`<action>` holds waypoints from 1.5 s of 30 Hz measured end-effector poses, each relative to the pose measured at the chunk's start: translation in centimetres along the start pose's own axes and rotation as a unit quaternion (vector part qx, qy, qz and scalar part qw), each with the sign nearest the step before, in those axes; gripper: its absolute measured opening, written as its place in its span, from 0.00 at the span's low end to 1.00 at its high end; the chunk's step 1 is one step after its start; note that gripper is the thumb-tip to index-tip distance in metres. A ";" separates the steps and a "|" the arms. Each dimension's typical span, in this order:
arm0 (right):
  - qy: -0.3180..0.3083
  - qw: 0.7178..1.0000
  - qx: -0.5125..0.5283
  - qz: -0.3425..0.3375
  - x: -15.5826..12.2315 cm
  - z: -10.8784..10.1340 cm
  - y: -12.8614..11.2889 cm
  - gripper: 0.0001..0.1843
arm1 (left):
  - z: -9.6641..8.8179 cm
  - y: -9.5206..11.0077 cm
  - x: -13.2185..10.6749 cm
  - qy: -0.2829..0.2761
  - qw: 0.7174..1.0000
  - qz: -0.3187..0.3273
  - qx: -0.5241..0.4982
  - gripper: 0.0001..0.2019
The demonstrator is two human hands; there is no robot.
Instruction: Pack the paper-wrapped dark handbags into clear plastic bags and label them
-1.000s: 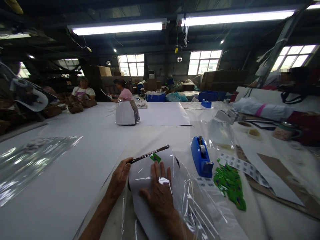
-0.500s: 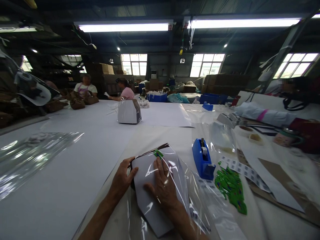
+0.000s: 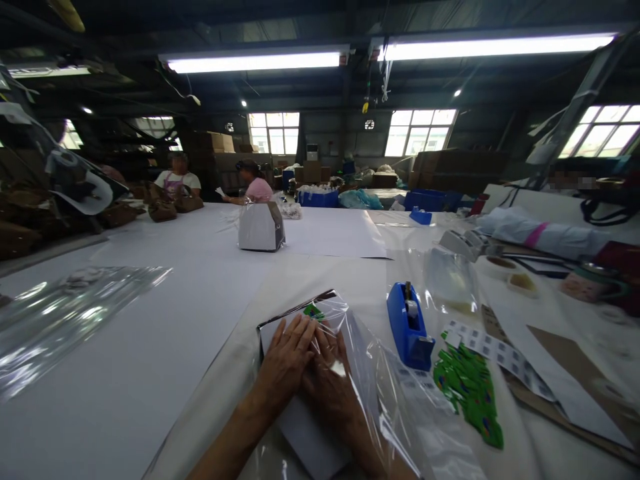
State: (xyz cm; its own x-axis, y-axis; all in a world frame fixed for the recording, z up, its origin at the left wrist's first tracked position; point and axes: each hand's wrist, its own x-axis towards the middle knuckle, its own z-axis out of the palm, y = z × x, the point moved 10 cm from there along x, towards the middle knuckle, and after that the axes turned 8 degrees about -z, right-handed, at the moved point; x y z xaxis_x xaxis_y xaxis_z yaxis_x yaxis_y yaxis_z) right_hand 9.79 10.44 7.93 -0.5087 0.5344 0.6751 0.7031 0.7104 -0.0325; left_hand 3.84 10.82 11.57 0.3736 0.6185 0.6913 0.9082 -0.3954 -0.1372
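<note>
Right now your left hand [image 3: 285, 357] lies flat on the pale panel [image 3: 313, 437], its fingers straight and side by side, so the grip is wide rather than closed. Your right hand [image 3: 330, 380] is just to the right, also flattened with its fingers stretched out, and shiny clear film [image 3: 407, 427] passes over it. The two hands overlap along their inner edges; you cannot tell whether film lies between them.

The panel sits in the near middle of the white table [image 3: 100, 427], tilted in your view, with a dark edge along its far side. Near that edge, just beyond your fingertips, is a small green packet [image 3: 313, 311].

To the right stands a blue tape dispenser [image 3: 410, 327], and nearer to you, beside it, is a pile of green packets [image 3: 470, 393]. A strip of printed labels [image 3: 500, 353] runs along the pile's far right side. Clear plastic sheets [image 3: 75, 320] lie on the left. Farther off stands a film-wrapped white form [image 3: 257, 227], and beyond it sits a person in pink [image 3: 257, 188]. Brown bags [image 3: 175, 200] are at the far left.
</note>
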 end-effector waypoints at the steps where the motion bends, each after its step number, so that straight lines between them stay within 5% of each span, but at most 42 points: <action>1: -0.010 1.000 0.019 0.002 0.0 -0.1 0.1 0.41 | 0.4 -0.1 -0.2 0.007 1.000 -0.008 0.008 0.22; 11: 0.026 0.987 0.065 -0.143 1.9 -0.5 0.9 0.44 | 0.1 -0.1 -0.5 0.000 1.000 0.006 0.020 0.24; 15: 0.055 0.994 0.040 -0.084 -0.2 -1.5 1.5 0.41 | 0.0 -0.4 -0.5 0.018 1.000 -0.011 0.010 0.22; 19: 0.016 0.999 -0.032 0.028 -3.1 -1.1 2.9 0.40 | 0.1 -0.4 -0.5 0.019 1.000 -0.015 0.013 0.21; 39: -0.016 0.999 0.037 0.011 -0.7 1.5 5.0 0.49 | 1.5 0.2 -0.8 -0.040 0.999 -0.019 -0.028 0.30; 45: -0.018 0.999 0.023 0.023 -5.1 -1.1 5.3 0.36 | 1.6 1.1 -1.2 -0.068 0.997 0.002 -0.025 0.29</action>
State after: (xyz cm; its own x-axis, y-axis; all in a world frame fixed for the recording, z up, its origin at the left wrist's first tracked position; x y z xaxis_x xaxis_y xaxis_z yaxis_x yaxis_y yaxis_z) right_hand 16.66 11.02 5.10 -0.4950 0.5825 0.6447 0.7029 0.7047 -0.0971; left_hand 4.69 10.75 9.44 0.4022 0.7024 0.5872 0.8974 -0.4294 -0.1010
